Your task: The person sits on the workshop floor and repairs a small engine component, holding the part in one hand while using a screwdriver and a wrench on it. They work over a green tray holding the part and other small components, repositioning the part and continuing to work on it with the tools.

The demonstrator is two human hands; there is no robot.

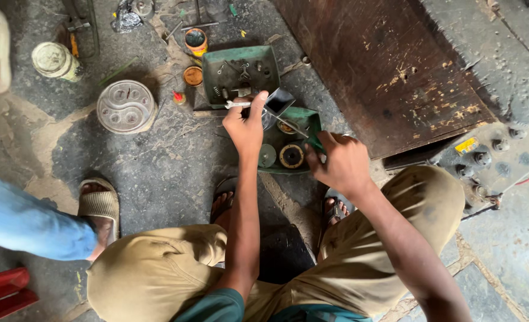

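Squatting over green parts trays (pixel 217 62), my left hand (pixel 245 126) grips a small spanner (pixel 238 104); right hand (pixel 340 162) pinches what looks like a thin rod (pixel 289 124), next needing steady alignment.

The left hand (pixel 245 128) covers most of the thin metal tool (pixel 238 104) it grips, so only the tool's end shows past the fingers (pixel 258 100). The right hand (pixel 341 162) hides the near edge of the lower green tray (pixel 309 122); what it pinches cannot be made out. Small parts in the upper green tray (pixel 217 62) are too small to tell apart. Another person's leg in blue (pixel 26 220) is cut off at the left edge, and the red object (pixel 2 289) at the corner.
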